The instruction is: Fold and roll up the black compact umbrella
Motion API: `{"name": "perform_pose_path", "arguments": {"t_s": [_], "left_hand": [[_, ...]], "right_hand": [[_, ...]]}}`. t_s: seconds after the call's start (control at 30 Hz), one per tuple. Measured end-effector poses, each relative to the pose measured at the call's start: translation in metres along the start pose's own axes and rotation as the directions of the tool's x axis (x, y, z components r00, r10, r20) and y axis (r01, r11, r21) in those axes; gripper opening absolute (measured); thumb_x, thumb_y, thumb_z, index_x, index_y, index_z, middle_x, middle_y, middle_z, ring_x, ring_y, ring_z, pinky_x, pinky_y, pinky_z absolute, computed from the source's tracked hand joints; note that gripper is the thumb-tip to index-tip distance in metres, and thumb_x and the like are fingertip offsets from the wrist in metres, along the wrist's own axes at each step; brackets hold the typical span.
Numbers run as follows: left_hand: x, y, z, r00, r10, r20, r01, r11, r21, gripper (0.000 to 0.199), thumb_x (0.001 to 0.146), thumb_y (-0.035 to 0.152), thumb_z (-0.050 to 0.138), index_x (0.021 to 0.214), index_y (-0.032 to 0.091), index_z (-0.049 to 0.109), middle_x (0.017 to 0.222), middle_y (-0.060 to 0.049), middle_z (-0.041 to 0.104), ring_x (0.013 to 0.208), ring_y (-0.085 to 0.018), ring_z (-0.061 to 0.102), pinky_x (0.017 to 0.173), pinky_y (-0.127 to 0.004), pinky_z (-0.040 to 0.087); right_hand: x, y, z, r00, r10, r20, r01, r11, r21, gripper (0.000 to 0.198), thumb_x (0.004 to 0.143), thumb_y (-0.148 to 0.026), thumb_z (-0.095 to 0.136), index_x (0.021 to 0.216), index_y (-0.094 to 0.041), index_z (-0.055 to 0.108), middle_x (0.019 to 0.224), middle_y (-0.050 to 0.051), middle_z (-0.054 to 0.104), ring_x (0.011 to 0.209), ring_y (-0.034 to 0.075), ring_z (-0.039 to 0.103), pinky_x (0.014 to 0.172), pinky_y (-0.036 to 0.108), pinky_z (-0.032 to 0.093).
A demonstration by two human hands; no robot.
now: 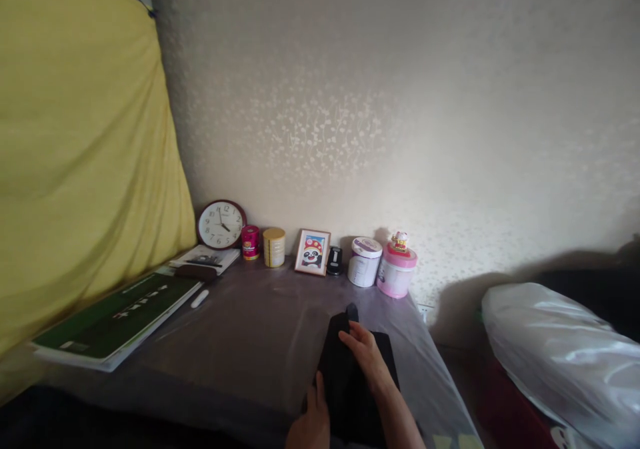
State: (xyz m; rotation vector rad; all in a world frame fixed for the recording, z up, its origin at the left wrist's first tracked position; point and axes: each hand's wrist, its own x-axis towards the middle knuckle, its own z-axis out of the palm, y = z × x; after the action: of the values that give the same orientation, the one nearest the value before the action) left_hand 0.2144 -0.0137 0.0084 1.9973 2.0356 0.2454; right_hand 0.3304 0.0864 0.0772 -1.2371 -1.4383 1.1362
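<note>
On the worktop (260, 342), at the lower centre-right of the frame, lies a black, flat, fabric-like item (334, 369) with a short tab sticking up at its far end. The right hand (367, 352) reaches over it, thumb and forefinger a little apart just below the tab; whether they pinch the material I cannot tell. The left hand (313, 419) lies along the near left edge, fingers side by side, their grip hidden. To handle it well, I would steady that edge with the left hand and let the right take the tab end squarely, working over the worktop rather than its right border.

Containers stand along the wall at the frame's middle: a magenta tin (251, 243), a ribbed canister with a yellow lid (274, 249), a white tub with a purple-and-white lid (365, 265), and a pink-lidded tub (397, 274) bearing a lucky-cat figurine (399, 241). Their contents are hidden, as are those of the white plastic bag (560, 335) at lower right.
</note>
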Motion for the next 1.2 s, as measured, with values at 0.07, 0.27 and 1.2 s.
{"name": "perform_pose_path", "arguments": {"t_s": [0.07, 0.27, 1.2], "left_hand": [[0.0, 0.004, 0.003, 1.0, -0.009, -0.004, 0.009, 0.999, 0.04, 0.066, 0.074, -0.003, 0.027, 0.137, 0.014, 0.03, 0.138, -0.021, 0.042, 0.071, -0.019, 0.07, 0.062, -0.024, 0.055], [-0.001, 0.009, 0.007, 0.998, -0.026, 0.065, 0.02, 0.996, 0.088, 0.057, 0.076, -0.004, 0.029, 0.126, 0.013, 0.049, 0.138, -0.019, 0.041, 0.08, -0.022, 0.069, 0.067, -0.027, 0.055], [0.016, -0.002, 0.055, 0.89, 0.182, -0.417, -0.126, 0.979, 0.158, 0.057, 0.079, -0.002, 0.032, 0.129, 0.022, 0.046, 0.133, -0.009, 0.05, 0.123, -0.025, 0.047, 0.097, -0.038, 0.046]], "right_hand": [[0.002, 0.007, 0.008, 0.999, 0.028, 0.021, -0.029, 0.999, 0.025, 0.048, 0.065, -0.045, 0.062, 0.102, -0.014, 0.063, 0.094, 0.01, 0.068, 0.097, 0.027, 0.062, 0.08, 0.034, 0.05], [0.005, 0.019, 0.019, 1.0, 0.01, -0.001, -0.01, 0.967, -0.256, 0.048, 0.066, -0.039, 0.062, 0.105, -0.011, 0.062, 0.088, 0.008, 0.068, 0.09, 0.024, 0.063, 0.078, 0.032, 0.048], [0.008, 0.025, 0.019, 0.886, -0.324, 0.332, 0.464, 0.625, -0.628, 0.026, 0.088, -0.021, 0.044, 0.101, -0.024, 0.067, 0.108, 0.003, 0.068, 0.118, 0.023, 0.049, 0.107, 0.044, 0.021]]}}
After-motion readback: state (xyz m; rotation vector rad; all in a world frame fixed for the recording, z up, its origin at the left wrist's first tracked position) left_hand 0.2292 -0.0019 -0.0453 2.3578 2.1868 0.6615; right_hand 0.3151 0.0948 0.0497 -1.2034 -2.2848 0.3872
